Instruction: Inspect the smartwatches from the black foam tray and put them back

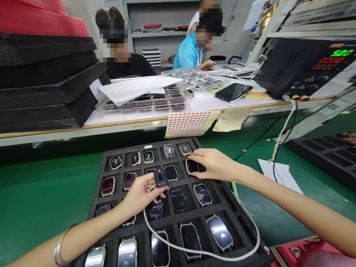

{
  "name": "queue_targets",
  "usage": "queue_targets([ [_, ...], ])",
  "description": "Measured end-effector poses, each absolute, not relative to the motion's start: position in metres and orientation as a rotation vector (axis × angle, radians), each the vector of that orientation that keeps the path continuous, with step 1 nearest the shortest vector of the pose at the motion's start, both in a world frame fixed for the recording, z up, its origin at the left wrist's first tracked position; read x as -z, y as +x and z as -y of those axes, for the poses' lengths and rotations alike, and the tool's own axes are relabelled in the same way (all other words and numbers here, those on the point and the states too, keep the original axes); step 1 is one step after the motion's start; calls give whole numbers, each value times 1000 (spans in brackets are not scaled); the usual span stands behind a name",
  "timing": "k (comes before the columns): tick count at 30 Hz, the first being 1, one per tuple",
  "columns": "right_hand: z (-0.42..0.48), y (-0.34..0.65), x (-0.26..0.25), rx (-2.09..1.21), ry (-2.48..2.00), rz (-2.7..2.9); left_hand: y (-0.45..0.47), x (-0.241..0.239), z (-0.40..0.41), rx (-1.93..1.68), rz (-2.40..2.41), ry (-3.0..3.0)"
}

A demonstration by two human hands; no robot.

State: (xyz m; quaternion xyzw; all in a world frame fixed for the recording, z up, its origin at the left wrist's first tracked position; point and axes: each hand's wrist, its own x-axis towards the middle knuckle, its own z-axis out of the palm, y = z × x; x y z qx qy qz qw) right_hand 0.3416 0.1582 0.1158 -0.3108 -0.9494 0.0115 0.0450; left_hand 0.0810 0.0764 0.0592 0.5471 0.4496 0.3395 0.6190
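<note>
Between the thumb and fingers of my left hand [146, 191] is a small black square charger [160, 178] with a white cable [178, 247], held over the middle of a black foam tray [107, 157]. The cable loops across the tray's front and up its right side. My right hand [211, 163] has its thumb and fingers on the edges of a dark-screened smartwatch [191, 166] in the second row, at the right; they partly cover it. Strapless smartwatches fill many compartments. Several in the back row, such as one smartwatch [169, 150], have lit screens.
Stacked black foam trays [41, 85] rise at the left. Across the bench, a raised shelf carries a clear plastic tray [167, 98], papers [139, 89], a phone [233, 92] and a power supply [303, 70]. Two people sit beyond. Another foam tray [319, 157] lies at right.
</note>
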Motion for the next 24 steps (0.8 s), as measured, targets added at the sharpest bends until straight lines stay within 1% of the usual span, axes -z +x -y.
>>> queue_targets([
  [2, -153, 338, -122, -153, -874, 2715, 82, -60, -77, -772, -1041, 1268],
  [5, -142, 318, -124, -330, -638, 2539, 83, -61, -76, -765, -1045, 1293],
  [8, -133, 288, -115, -323, -498, 2593, 82, -61, -76, -788, -1038, 1286],
  [12, -131, 267, -104, -175, -492, 2705, 80, -60, -76, -838, -1025, 1244],
  [17, -128, 269, -102, -160, -521, 2727, 79, -59, -76, -845, -990, 1215],
  [20, -122, 270, -98, -239, -572, 2696, 78, -61, -74, -836, -989, 1232],
  [24, -117, 273, -92, -455, -618, 2614, 76, -63, -70, -787, -969, 1295],
])
